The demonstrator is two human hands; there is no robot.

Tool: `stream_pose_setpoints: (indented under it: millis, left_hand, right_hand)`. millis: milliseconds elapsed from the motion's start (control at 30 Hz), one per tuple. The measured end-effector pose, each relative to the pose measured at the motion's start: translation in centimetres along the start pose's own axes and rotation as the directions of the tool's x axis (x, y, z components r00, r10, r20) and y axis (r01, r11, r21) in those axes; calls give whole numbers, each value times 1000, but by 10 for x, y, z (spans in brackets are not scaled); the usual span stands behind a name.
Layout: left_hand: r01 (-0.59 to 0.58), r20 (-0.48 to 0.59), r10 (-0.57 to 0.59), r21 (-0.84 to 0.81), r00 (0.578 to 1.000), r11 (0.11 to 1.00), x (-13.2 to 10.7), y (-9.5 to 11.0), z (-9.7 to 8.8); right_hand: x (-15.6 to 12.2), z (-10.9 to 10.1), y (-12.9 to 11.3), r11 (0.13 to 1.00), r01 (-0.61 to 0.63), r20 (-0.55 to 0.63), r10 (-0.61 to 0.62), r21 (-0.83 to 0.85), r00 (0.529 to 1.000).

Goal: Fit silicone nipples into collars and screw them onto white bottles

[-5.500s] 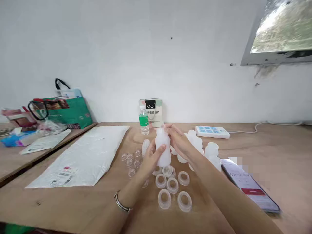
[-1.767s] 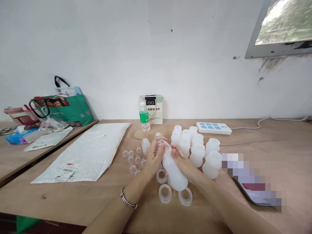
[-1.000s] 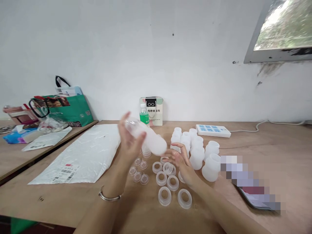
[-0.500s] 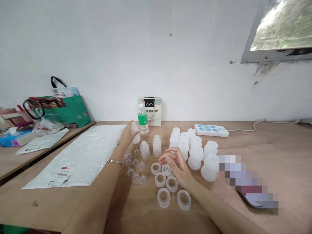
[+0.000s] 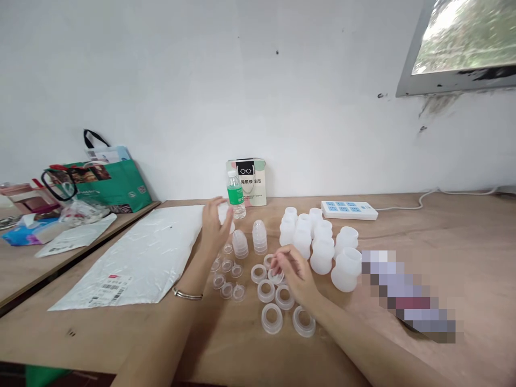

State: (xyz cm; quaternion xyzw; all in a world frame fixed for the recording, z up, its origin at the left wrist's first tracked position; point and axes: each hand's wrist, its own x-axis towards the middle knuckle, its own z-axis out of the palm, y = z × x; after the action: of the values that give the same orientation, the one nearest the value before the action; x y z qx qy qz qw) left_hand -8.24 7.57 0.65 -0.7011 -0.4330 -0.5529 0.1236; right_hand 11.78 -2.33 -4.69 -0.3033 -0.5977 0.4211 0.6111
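Note:
My left hand (image 5: 215, 223) is at the back of the table with its fingers stretched out and apart. Between its fingers and the water bottle (image 5: 236, 195) shows a whitish, translucent domed piece (image 5: 223, 214), partly hidden by the hand. Over a cluster of clear screw rings (image 5: 266, 291), my right hand (image 5: 296, 273) has its fingertips bent together, down at a ring (image 5: 276, 278) that they partly cover. Left of the rings lie several clear bottle nipples (image 5: 227, 291). Two stacks of domed clear caps (image 5: 241, 245) stand behind them.
Several frosted white bottle bodies (image 5: 322, 257) stand right of the rings. A power strip (image 5: 349, 210) lies behind them, with a blurred-out object (image 5: 407, 295) farther right. To the left are a white mailing bag (image 5: 137, 252) and a green bag (image 5: 121, 185). A paper bag (image 5: 258, 185) leans against the wall.
My left hand has loosened from the domed piece, its fingers now spread wider beside it. My right hand has lowered, and its fingertips have drawn together at a ring. The view has shifted slightly.

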Motion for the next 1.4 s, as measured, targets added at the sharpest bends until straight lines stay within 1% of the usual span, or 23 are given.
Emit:
stream_pose_setpoints:
  millis: [33,67,100,133,167,233,333,400,433,533,633,667,733,833,867,900,933,1033,1067,1133,1200,1300,1400]
  left_hand:
    - [-55,79,58,-39,995,998,-4,16,-2]
    - [-98,179,111,-81,977,992,-9,30,-2]
    - [-129,280,158,-121,947,984,-14,42,-1]
    - [-155,377,212,-176,902,972,-20,53,1]
    - [-157,447,240,-216,861,964,-26,61,3]
    - [-127,570,264,-269,778,955,-37,70,6]
    - [-34,724,246,-294,644,955,-49,73,6]
    - [30,798,221,-286,561,958,-55,71,3]
    - [54,820,207,-277,533,959,-57,70,1]
    - [81,851,186,-257,490,963,-61,67,0]
    - [82,866,213,-278,453,957,-64,65,4]
    - [80,866,223,-287,447,955,-64,65,6]
    - [75,863,226,-289,451,954,-66,65,9]
    - [68,851,213,-279,479,958,-67,66,9]
    - [74,842,207,-279,498,957,-67,66,9]
    - [86,828,198,-283,524,955,-66,66,8]
    - [102,808,181,-285,561,953,-65,65,6]
    - [144,725,80,-241,684,960,-58,60,-2]
    - [152,697,40,-210,716,966,-55,56,-5]
    - [162,661,-30,-139,750,977,-50,47,-12]
    - [156,660,-64,-81,749,985,-47,37,-18]
    - [114,707,-78,-4,703,993,-48,24,-22]
    - [75,741,-121,96,661,993,-52,19,-23]
  right_hand:
    - [1,-2,-2,1000,14,-68,-13,22,998]
    - [2,-5,-4,999,35,-139,-30,33,990]
    - [3,-9,-6,998,53,-203,-46,29,978]
    - [4,-13,-8,998,65,-250,-60,14,966]
    - [5,-17,-10,998,63,-271,-65,-13,960]
    - [7,-24,-13,996,35,-260,-54,-76,964]
    - [10,-31,-13,988,-18,-191,-12,-156,982]
    - [12,-33,-13,979,-34,-151,3,-201,988]
    - [12,-34,-13,973,-38,-132,8,-229,991]
    - [13,-35,-16,945,-28,-71,5,-325,997]
    - [12,-35,-20,908,9,-22,-20,-418,1000]
    - [12,-35,-21,896,23,-13,-32,-444,999]
    - [12,-37,-22,873,45,-5,-54,-486,999]
    - [13,-39,-20,848,62,0,-73,-526,997]
    - [13,-39,-18,843,65,2,-76,-534,997]
    - [13,-40,-16,838,67,5,-76,-541,997]
    - [13,-40,-14,835,67,11,-73,-547,997]
    - [12,-40,-8,829,65,40,-52,-556,998]
    - [12,-39,-7,828,64,53,-41,-557,998]
    - [12,-38,-3,827,62,81,-20,-559,997]
    - [12,-38,0,826,63,112,1,-560,994]
    - [12,-37,5,822,67,159,29,-566,987]
    - [12,-37,9,814,72,185,45,-577,982]
